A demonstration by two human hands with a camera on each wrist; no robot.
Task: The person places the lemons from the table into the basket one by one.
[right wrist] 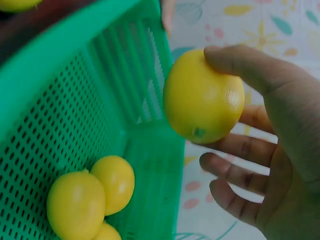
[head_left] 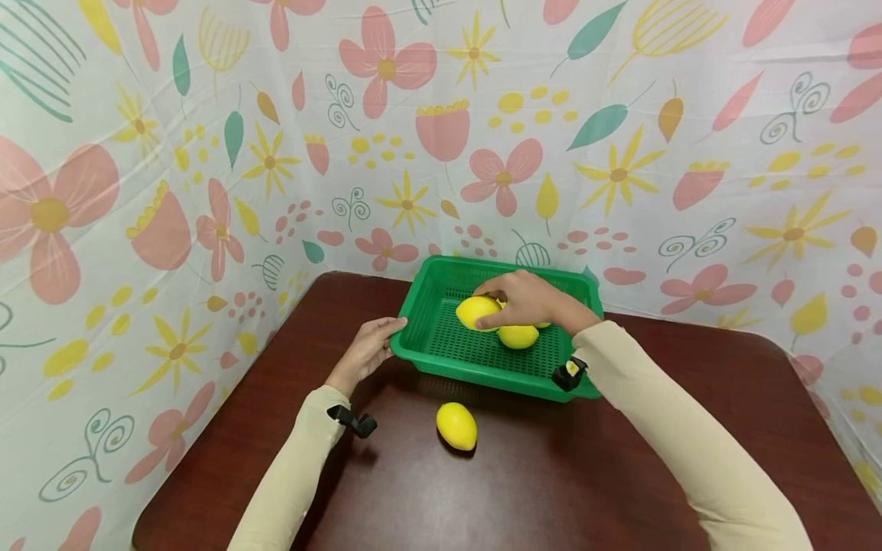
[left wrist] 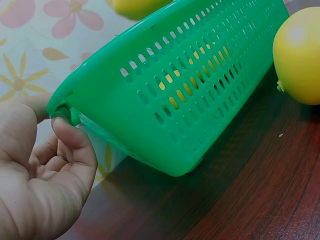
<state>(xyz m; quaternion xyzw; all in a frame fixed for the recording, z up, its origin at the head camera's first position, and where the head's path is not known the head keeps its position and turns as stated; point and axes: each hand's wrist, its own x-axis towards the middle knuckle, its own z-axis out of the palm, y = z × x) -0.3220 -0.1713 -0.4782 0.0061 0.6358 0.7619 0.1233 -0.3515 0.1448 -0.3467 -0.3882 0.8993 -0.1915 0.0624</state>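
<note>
A green plastic basket (head_left: 441,360) with slotted sides stands on the table. My left hand (head_left: 368,352) pinches its left rim between thumb and fingers, as the left wrist view shows close up. Over the basket, my right hand (head_left: 527,298) grips a lemon (right wrist: 202,97) between thumb and fingers. Below it, several more lemons (right wrist: 77,205) lie together on the basket floor, partly hidden by the hand in the head view. One lemon (head_left: 457,426) rests on the table just in front of the basket, apart from both hands.
The dark brown wooden table (head_left: 413,497) has rounded corners. A flower-printed cloth (head_left: 503,115) hangs behind it and along the left side, close to the basket's far rim.
</note>
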